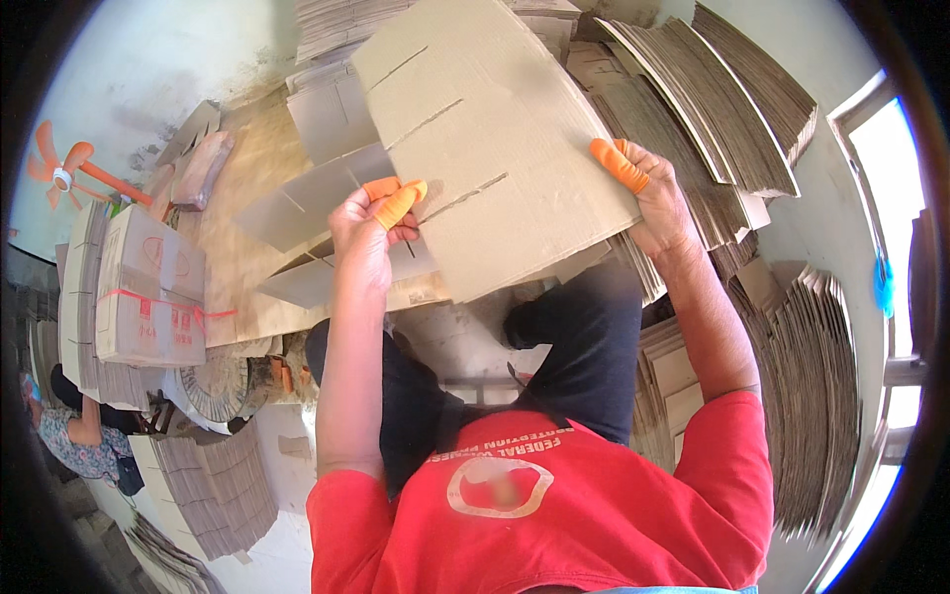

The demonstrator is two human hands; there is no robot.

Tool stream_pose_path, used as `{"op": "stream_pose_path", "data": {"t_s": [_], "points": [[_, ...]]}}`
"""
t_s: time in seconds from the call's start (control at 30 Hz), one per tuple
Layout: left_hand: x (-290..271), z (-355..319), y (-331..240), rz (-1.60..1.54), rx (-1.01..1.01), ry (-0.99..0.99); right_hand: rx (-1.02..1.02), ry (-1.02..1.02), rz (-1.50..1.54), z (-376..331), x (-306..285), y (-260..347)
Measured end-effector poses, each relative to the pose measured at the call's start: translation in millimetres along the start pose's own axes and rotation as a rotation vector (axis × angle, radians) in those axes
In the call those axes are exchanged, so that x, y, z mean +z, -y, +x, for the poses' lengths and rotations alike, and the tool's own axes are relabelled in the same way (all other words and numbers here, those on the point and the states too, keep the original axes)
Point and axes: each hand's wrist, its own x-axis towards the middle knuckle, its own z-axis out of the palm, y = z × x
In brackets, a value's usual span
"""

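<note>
A large brown cardboard sheet (pixel 495 129) with several parallel slits cut in from its left side is held up, tilted, above my lap. My right hand (pixel 658 198) grips its right edge, the thumb in an orange finger cover lying on the face. At the opposite edge my left hand (pixel 376 223) is closed, thumb and forefinger in orange covers pinching the sheet beside the lowest slit. Behind and below that hand, grey slotted cardboard pieces (pixel 312 198) lean on a wooden board (pixel 247 247). Part of them is hidden by the sheet.
Tall stacks of cardboard (pixel 802 386) line the right side, with more piles (pixel 708 89) at the back right. A carton tied with red string (pixel 148 287) stands on the left near an orange fan (pixel 69 178). Another person (pixel 79 431) is at the far left.
</note>
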Motion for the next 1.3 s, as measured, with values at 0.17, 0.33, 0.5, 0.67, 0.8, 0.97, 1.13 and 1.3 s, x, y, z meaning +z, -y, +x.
{"op": "stream_pose_path", "data": {"t_s": [0.17,0.33,0.5,0.67,0.8,0.97,1.13,1.3], "points": [[4,-7,4,-0.023,0.084,-0.108,-0.080,0.019,0.085,-5,6,-18],[-43,-6,-12,0.522,0.164,0.088,-0.182,-0.043,-0.090,-13,-14,4],[-50,10,-36,1.306,0.008,0.413,-0.190,-0.084,-0.132,-14,-34,16],[-90,27,10,1.356,0.507,0.462,-0.166,-0.107,-0.094,-14,-30,-1],[-61,9,-5,0.874,0.191,0.314,-0.128,-0.108,-0.019,-16,-26,-18],[-35,3,-5,0.104,-0.057,0.149,-0.012,-0.127,0.158,-18,0,-36],[-26,-9,-6,0.071,-0.019,-0.139,-0.004,-0.192,0.097,-25,19,-39],[-121,-3,-9,0.058,0.172,-0.323,-0.371,-0.238,-0.146,-19,-32,-23]]}}
